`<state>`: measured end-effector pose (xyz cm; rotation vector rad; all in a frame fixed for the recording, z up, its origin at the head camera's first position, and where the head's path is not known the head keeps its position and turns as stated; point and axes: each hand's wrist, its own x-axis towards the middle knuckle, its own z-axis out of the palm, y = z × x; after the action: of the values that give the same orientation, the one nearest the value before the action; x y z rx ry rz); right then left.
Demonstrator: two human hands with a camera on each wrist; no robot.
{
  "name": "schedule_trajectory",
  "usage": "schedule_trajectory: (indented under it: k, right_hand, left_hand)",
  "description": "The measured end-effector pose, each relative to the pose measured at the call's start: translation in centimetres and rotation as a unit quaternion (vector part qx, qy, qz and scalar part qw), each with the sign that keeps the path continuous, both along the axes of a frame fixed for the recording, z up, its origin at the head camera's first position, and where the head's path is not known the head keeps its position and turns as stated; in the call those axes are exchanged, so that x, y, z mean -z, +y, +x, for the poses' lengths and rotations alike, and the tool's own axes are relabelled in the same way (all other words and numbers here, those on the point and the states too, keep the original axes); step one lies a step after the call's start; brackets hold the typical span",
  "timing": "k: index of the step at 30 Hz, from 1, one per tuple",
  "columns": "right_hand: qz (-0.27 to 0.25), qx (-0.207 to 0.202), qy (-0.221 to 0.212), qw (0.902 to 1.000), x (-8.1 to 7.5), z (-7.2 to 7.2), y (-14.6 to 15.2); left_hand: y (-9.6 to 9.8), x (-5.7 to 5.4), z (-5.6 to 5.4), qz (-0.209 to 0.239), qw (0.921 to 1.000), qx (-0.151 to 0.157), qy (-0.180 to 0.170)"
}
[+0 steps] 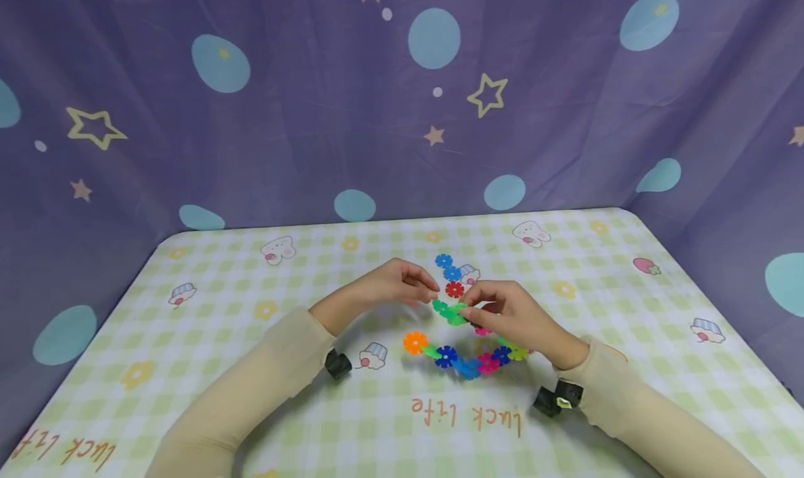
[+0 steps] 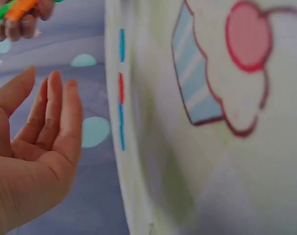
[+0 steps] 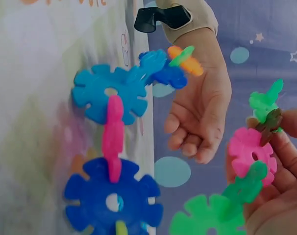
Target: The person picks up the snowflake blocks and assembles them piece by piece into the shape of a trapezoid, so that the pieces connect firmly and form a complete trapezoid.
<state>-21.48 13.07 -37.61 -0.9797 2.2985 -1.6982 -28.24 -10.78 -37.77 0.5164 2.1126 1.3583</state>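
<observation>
A curved chain of interlocking plastic snowflake discs hangs from my right hand (image 1: 511, 315), which pinches it near a green disc (image 1: 455, 315) at one end. In the right wrist view, a brown disc (image 3: 270, 126) and a pink disc (image 3: 251, 152) sit by the right fingers. The chain runs on through a dark blue disc (image 3: 89, 196) and a light blue disc (image 3: 92, 90) to an orange disc (image 1: 415, 342) at its other end. My left hand (image 2: 45, 137) holds nothing, its fingers loosely bent, just left of the green end.
Beyond the hands, two blue discs (image 1: 444, 261) and a red disc (image 1: 455, 289) lie in a row on the checked tablecloth (image 1: 220, 338). A purple curtain (image 1: 301, 143) with stars and balloons stands behind the table. Each sleeve has a black wrist camera (image 1: 338, 364).
</observation>
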Motion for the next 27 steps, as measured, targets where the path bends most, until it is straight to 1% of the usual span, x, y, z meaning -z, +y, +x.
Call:
schedule_trajectory:
  k: [3, 5, 7, 9, 12, 14, 15, 17, 18, 20, 22, 24, 27]
  right_hand:
    - [-0.019, -0.012, -0.02, 0.9995, 0.2, -0.2, 0.6]
    - [-0.033, -0.024, -0.03, 0.9987, 0.2, -0.2, 1.0]
    - [-0.046, -0.036, -0.035, 0.9977, 0.3, -0.3, 1.2]
    - [-0.057, -0.044, -0.038, 0.9967, 0.5, -0.3, 1.3]
    - [-0.072, -0.056, -0.05, 0.9946, 0.6, -0.4, 1.2]
    - [-0.08, -0.064, -0.058, 0.9931, 0.7, -0.4, 1.0]
    - [-0.083, -0.069, -0.063, 0.9922, 0.7, -0.4, 0.9]
    - [-0.084, -0.073, -0.063, 0.9918, 0.8, -0.4, 0.8]
    - [-0.085, -0.072, -0.064, 0.9917, 0.7, -0.3, 0.8]
    - [-0.086, -0.066, -0.064, 0.9921, 0.7, -0.3, 0.8]
    - [-0.086, -0.056, -0.061, 0.9928, 0.6, -0.3, 0.8]
    - [-0.087, -0.046, -0.062, 0.9932, 0.6, -0.3, 0.8]
    - [-0.079, -0.033, -0.056, 0.9947, 0.5, -0.3, 0.8]
  left_hand:
    - [0.9, 0.9, -0.6, -0.007, 0.9993, 0.034, 0.015]
    - [1.5, 1.4, -0.9, -0.018, 0.9983, 0.05, 0.025]
    - [2.1, 1.8, -1.1, -0.024, 0.9976, 0.059, 0.028]
    - [2.6, 2.1, -1.4, -0.029, 0.9972, 0.062, 0.032]
    - [3.2, 2.6, -1.9, -0.016, 0.9972, 0.063, 0.036]
    - [3.5, 2.8, -2.2, -0.011, 0.9965, 0.07, 0.043]
    - [3.5, 3.0, -2.3, -0.01, 0.9954, 0.079, 0.053]
    - [3.6, 3.2, -2.6, -0.022, 0.9912, 0.101, 0.084]
    - [3.7, 3.3, -2.7, -0.028, 0.9877, 0.114, 0.104]
    - [3.8, 3.4, -2.8, -0.047, 0.9784, 0.137, 0.147]
    - [3.9, 3.5, -2.9, -0.058, 0.9712, 0.151, 0.175]
    - [4.1, 3.5, -2.9, -0.066, 0.9686, 0.154, 0.184]
    - [4.3, 3.6, -2.8, -0.076, 0.9683, 0.148, 0.186]
